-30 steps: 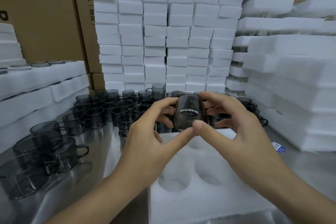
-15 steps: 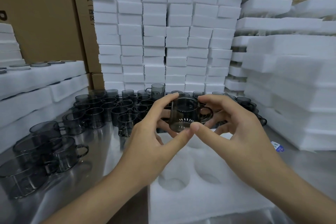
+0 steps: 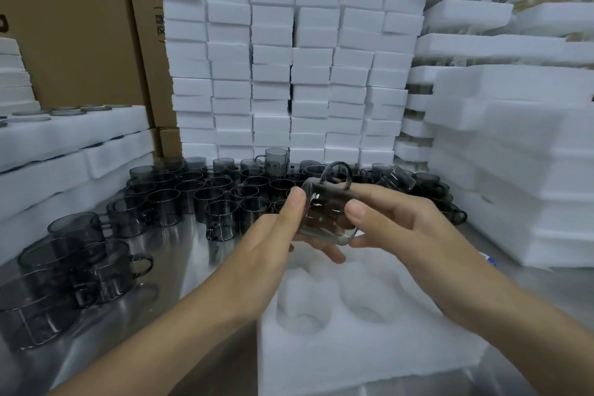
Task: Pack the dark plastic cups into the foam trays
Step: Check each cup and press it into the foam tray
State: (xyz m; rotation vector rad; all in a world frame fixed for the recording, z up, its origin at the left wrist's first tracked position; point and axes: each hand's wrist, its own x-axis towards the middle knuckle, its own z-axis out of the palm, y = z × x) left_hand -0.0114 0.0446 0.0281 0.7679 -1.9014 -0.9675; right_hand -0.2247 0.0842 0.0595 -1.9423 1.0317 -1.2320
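Note:
A dark see-through plastic cup [image 3: 324,212] lies on its side in the air, handle pointing up, over the far end of a white foam tray [image 3: 353,354]. My left hand [image 3: 273,244] grips its left end with thumb on top and fingers beneath. My right hand [image 3: 401,222] pinches its right end, thumb on the cup's side. The tray's two near round pockets hold nothing. Several more dark cups [image 3: 221,193] stand upright on the steel table behind the tray.
More cups [image 3: 74,260] are stacked at the near left. Stacks of white foam blocks [image 3: 283,61] form a wall at the back. Foam trays [image 3: 520,154] are piled on the right and foam trays [image 3: 64,145] on the left. Cardboard boxes [image 3: 74,26] stand behind.
The cup has been turned between both hands, from mouth facing me to lying sideways with its handle up. Both hands have lowered slightly toward the tray.

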